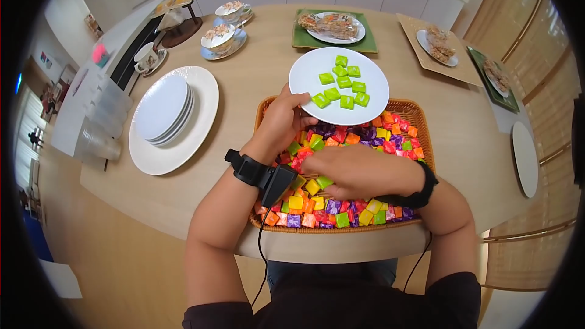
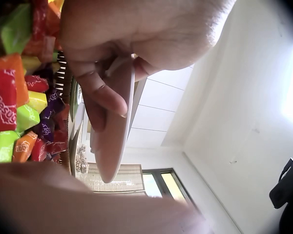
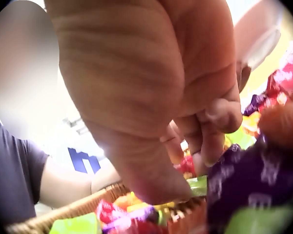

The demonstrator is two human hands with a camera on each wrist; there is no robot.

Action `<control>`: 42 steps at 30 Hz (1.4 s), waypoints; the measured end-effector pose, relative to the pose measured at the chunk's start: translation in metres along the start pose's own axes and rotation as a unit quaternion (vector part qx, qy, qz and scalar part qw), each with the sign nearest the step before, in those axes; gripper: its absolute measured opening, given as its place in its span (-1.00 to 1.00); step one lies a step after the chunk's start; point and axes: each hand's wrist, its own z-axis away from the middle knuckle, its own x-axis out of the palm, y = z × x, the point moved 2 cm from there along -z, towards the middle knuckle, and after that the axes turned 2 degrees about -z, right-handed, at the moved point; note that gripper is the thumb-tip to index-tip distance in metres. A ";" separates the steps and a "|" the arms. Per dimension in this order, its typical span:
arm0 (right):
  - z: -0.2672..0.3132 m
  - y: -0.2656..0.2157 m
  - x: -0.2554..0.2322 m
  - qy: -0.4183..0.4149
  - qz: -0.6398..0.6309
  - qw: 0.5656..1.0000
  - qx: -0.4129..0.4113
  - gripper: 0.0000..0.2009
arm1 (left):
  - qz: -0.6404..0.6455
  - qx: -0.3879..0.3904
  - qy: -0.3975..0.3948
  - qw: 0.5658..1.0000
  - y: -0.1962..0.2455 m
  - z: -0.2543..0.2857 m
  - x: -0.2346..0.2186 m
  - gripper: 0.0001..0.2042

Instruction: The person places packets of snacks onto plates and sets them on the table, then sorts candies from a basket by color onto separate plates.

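Note:
My left hand (image 1: 281, 123) grips the near left rim of a white plate (image 1: 308, 67), fingers beneath it and thumb on top. Several green wrapped candies (image 1: 344, 82) are spread over this plate, which is held above the far side of a wicker basket (image 1: 426, 140). Candies in red, orange, yellow, purple and green fill the basket. Reaching down into it, my right hand (image 1: 359, 170) pinches a green candy (image 1: 324, 181) between thumb and fingers; the candy shows at the thumb tip in the right wrist view. The left wrist view catches the plate (image 2: 115, 141) edge-on.
Left of the basket, small white plates (image 1: 161, 106) are stacked on a large white plate (image 1: 207, 103). Flowered cups (image 1: 218, 38) on saucers stand at the back left. Packaged snacks (image 1: 335, 26) lie on plates along the back and right. An oval white plate (image 1: 525, 158) sits far right.

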 end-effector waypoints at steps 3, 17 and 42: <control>0.006 -0.002 -0.036 0.183 -0.033 0.982 0.031 -0.73 | -0.007 -0.008 -0.021 1.000 -0.001 0.000 0.000 -0.55; 0.022 0.044 -0.060 0.409 0.081 0.896 0.152 -0.84 | -0.052 -0.038 -0.099 0.993 -0.001 0.006 0.009 -0.53; 0.174 0.153 -0.077 0.562 -0.307 0.679 0.359 -0.80 | -0.132 -0.011 -0.058 0.990 0.003 0.012 0.020 -0.53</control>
